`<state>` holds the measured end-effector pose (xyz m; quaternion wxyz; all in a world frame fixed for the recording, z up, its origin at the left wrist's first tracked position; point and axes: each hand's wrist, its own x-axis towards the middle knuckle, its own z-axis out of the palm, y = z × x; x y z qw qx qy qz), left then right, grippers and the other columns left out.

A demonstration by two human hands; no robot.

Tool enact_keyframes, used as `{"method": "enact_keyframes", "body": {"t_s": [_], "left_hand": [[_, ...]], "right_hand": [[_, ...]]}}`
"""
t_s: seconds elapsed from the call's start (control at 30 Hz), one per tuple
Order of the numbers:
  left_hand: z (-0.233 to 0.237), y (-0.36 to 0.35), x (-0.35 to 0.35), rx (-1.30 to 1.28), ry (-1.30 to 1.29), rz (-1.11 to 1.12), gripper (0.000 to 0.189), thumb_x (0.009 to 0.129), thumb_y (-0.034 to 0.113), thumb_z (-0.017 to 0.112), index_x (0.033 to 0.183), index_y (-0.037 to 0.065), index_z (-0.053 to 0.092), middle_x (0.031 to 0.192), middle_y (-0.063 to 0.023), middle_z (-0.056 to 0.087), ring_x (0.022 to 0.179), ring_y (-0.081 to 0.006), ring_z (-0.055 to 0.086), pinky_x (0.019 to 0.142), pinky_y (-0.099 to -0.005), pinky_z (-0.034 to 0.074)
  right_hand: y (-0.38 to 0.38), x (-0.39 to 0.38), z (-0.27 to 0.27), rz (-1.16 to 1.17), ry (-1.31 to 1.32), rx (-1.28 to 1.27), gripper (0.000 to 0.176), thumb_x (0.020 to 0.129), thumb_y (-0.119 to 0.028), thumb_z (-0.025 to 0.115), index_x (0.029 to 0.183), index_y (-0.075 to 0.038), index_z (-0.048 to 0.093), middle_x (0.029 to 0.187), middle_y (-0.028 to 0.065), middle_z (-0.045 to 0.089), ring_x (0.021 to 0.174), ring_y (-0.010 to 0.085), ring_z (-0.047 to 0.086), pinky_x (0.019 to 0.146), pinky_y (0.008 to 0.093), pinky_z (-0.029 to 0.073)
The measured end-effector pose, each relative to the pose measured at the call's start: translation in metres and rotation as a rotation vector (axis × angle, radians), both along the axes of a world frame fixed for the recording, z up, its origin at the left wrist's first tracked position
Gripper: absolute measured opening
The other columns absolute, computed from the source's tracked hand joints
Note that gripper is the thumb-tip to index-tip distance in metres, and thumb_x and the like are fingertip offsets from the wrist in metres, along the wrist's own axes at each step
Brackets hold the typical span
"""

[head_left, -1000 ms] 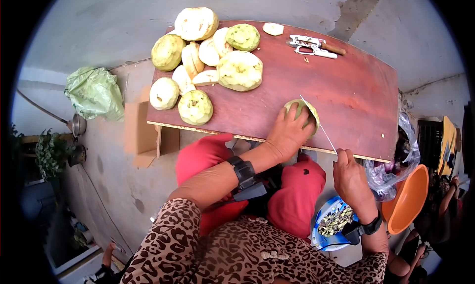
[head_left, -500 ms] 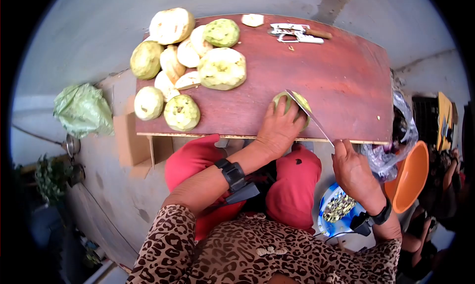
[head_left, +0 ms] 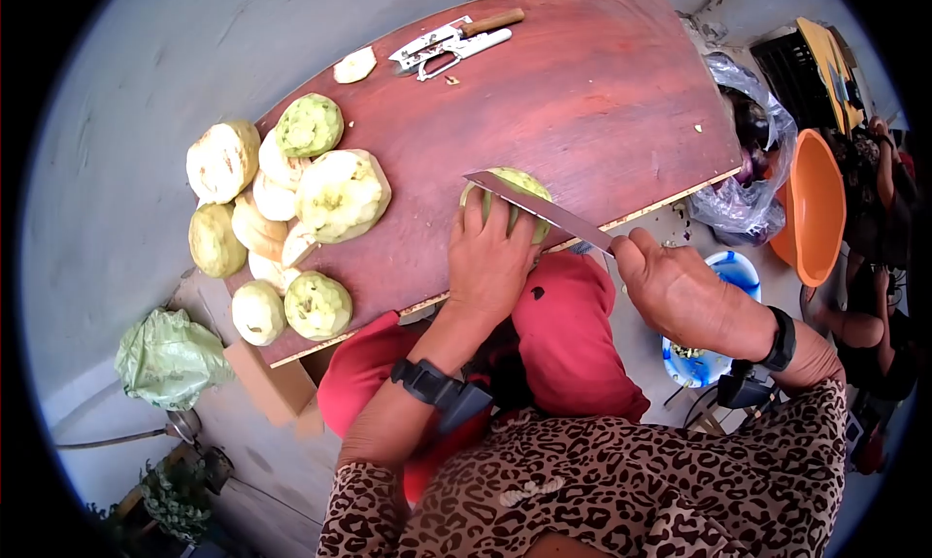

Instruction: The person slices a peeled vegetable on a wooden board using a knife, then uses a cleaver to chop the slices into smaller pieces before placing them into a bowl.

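On the red-brown board (head_left: 582,92), close to its near edge, my left hand (head_left: 490,267) holds a peeled, pale green round eggplant (head_left: 525,180), fingers spread over its near side. My right hand (head_left: 689,291) is wrapped round the handle of a long kitchen knife (head_left: 558,215). The blade lies slantwise across the top of the eggplant, just beyond my left fingertips, and hides part of it. A group of peeled eggplants (head_left: 342,197), some of them cut, sits at the left of the board.
A peeler (head_left: 466,51) and a brown-handled knife (head_left: 495,22) lie at the board's far side beside a pale slice (head_left: 355,66). To the right are a plastic bag (head_left: 748,213) of dark purple eggplants, an orange basin (head_left: 814,208) and a blue-and-white basin (head_left: 699,366). Another person (head_left: 854,325) is partly visible.
The head view has turned, so the board now appears tilted. My right hand has come up level with the board's edge, and the blade lies flatter across the eggplant. My left hand keeps its hold.
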<state>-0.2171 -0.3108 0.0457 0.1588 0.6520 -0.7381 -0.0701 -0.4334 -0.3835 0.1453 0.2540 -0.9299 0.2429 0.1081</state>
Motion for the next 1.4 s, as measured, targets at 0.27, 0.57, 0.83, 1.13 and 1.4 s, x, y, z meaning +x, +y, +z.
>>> {"method": "enact_keyframes", "body": {"t_s": [0.27, 0.57, 0.83, 1.13, 1.4], "left_hand": [[0.004, -0.002, 0.001, 0.069, -0.009, 0.007, 0.060, 0.066, 0.026, 0.081, 0.119, 0.008, 0.059, 0.127, -0.0164, 0.050, 0.122, -0.0405, 0.045, 0.094, -0.0466, 0.045], [0.005, -0.004, -0.005, 0.058, -0.033, 0.014, 0.067, 0.066, 0.026, 0.080, 0.126, 0.009, 0.056, 0.129, -0.0164, 0.051, 0.122, -0.0390, 0.045, 0.095, -0.0460, 0.045], [0.003, -0.002, -0.011, 0.036, -0.055, 0.003, 0.066, 0.068, 0.024, 0.079, 0.127, 0.008, 0.055, 0.130, -0.0171, 0.050, 0.122, -0.0400, 0.045, 0.095, -0.0469, 0.044], [0.002, 0.002, -0.013, 0.024, -0.046, 0.018, 0.064, 0.070, 0.022, 0.079, 0.127, 0.008, 0.054, 0.131, -0.0193, 0.048, 0.123, -0.0414, 0.044, 0.096, -0.0470, 0.043], [0.003, 0.009, -0.013, -0.007, 0.038, 0.080, 0.066, 0.069, 0.017, 0.080, 0.127, 0.005, 0.052, 0.132, -0.0196, 0.044, 0.120, -0.0401, 0.045, 0.094, -0.0466, 0.044]], "right_hand": [[-0.013, 0.007, -0.014, -0.018, -0.056, 0.059, 0.029, 0.069, 0.006, 0.060, 0.090, 0.005, 0.041, 0.082, 0.0241, 0.055, 0.063, 0.0402, 0.062, 0.052, 0.0453, 0.051], [-0.025, 0.010, -0.035, -0.106, -0.146, 0.134, 0.018, 0.079, 0.003, 0.057, 0.088, 0.005, 0.042, 0.078, 0.0252, 0.056, 0.064, 0.0441, 0.060, 0.053, 0.0468, 0.048], [-0.034, 0.020, -0.085, -0.128, -0.249, 0.124, 0.014, 0.082, 0.001, 0.055, 0.087, 0.005, 0.043, 0.077, 0.0261, 0.057, 0.069, 0.0453, 0.060, 0.059, 0.0475, 0.049], [-0.022, 0.023, -0.126, -0.246, -0.269, 0.126, 0.014, 0.089, -0.006, 0.052, 0.092, 0.003, 0.042, 0.086, 0.0254, 0.059, 0.077, 0.0451, 0.061, 0.067, 0.0495, 0.049], [-0.018, 0.019, -0.102, -0.215, -0.318, 0.033, 0.015, 0.085, -0.004, 0.053, 0.095, 0.003, 0.045, 0.088, 0.0223, 0.059, 0.076, 0.0437, 0.062, 0.065, 0.0485, 0.052]]}}
